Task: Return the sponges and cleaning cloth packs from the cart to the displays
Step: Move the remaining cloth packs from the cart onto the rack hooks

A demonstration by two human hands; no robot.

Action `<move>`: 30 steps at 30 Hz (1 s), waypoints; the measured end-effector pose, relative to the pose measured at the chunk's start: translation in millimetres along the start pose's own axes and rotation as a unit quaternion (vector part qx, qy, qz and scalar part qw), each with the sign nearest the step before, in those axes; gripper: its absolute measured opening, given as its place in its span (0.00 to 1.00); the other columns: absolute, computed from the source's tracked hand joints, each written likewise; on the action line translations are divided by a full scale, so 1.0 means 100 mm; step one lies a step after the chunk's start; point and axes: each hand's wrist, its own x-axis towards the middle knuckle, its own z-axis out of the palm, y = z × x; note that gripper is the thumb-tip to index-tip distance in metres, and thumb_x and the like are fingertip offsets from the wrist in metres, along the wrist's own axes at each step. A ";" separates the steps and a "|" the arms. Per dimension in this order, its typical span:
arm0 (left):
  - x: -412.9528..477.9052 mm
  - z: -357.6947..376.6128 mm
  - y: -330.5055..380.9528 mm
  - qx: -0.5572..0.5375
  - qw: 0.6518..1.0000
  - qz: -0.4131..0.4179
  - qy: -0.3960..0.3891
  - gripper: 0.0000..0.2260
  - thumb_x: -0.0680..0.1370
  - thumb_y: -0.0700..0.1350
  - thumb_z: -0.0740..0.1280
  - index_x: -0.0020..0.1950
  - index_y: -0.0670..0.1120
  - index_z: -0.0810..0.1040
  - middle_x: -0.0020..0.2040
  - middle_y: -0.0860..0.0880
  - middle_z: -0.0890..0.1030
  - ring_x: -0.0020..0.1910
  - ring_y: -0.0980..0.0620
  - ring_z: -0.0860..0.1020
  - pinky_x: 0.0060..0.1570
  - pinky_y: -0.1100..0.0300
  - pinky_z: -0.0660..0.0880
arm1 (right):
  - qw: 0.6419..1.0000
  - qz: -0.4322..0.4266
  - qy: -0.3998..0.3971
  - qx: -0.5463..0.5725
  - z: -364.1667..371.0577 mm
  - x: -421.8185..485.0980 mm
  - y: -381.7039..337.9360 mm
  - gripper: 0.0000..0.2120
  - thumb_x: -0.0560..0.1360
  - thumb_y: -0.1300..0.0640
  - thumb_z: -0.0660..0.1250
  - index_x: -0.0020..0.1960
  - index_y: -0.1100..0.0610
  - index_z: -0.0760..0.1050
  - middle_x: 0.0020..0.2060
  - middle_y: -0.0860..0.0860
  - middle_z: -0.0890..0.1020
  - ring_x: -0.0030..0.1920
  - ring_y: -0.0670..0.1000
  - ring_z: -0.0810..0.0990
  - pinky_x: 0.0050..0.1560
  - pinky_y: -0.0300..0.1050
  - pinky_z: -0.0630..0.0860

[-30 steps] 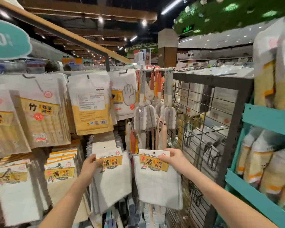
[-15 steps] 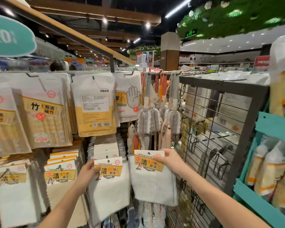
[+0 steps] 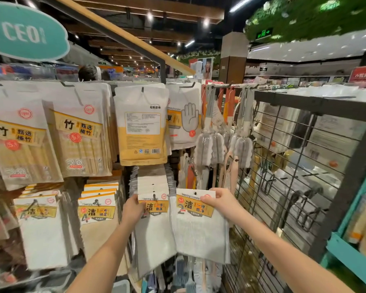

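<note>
Pinching a loose cloth pack (image 3: 197,227), right hand (image 3: 220,203) sits beside left hand (image 3: 133,210) gripping hooked pack (image 3: 154,229), brushes (image 3: 207,149) above.

Both bare forearms stretch forward and up. The left hand (image 3: 133,210) grips the left edge of a hanging white cleaning cloth pack with orange header (image 3: 154,235). The right hand (image 3: 219,205) pinches a second white cloth pack (image 3: 199,235) at its top right corner.

Two hands (image 3: 133,209) (image 3: 220,205) are holding two cleaning cloth packs (image 3: 154,233) (image 3: 199,231) below one yellow pouch (image 3: 142,127), two bamboo packs (image 3: 19,149) (image 3: 80,142) hanging left of it.
</note>
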 end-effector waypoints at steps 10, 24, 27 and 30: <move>0.27 0.07 0.16 0.163 0.985 -0.051 0.007 0.05 0.74 0.35 0.62 0.47 0.38 0.75 0.44 0.41 0.79 0.42 0.43 0.76 0.37 0.55 0.70 | 0.999 0.013 -0.023 -0.021 0.18 0.12 0.13 0.07 0.73 0.52 0.71 0.50 0.53 0.81 0.44 0.48 0.86 0.47 0.45 0.84 0.55 0.50 0.79; 0.13 -0.40 0.13 -0.007 0.987 0.159 -0.001 0.07 0.80 0.41 0.62 0.54 0.49 0.77 0.49 0.54 0.79 0.49 0.56 0.78 0.41 0.65 0.76 | 0.995 0.039 -0.088 -0.007 1.01 0.63 0.05 0.13 0.73 0.56 0.71 0.57 0.57 0.79 0.52 0.50 0.83 0.48 0.46 0.82 0.52 0.39 0.79; 0.13 -0.45 0.08 -0.021 0.988 0.148 -0.023 0.06 0.80 0.42 0.62 0.53 0.49 0.77 0.48 0.57 0.80 0.48 0.59 0.79 0.42 0.64 0.78 | 0.996 0.044 -0.079 0.002 1.17 0.76 0.08 0.12 0.73 0.59 0.71 0.56 0.60 0.80 0.53 0.52 0.83 0.52 0.51 0.82 0.59 0.47 0.77; 0.17 -0.52 0.00 -0.038 0.989 0.141 -0.032 0.06 0.80 0.41 0.62 0.53 0.49 0.77 0.48 0.57 0.81 0.48 0.59 0.80 0.45 0.67 0.76 | 0.997 0.039 -0.064 0.017 1.24 0.84 0.12 0.13 0.74 0.60 0.70 0.57 0.63 0.79 0.54 0.55 0.83 0.53 0.53 0.82 0.51 0.39 0.76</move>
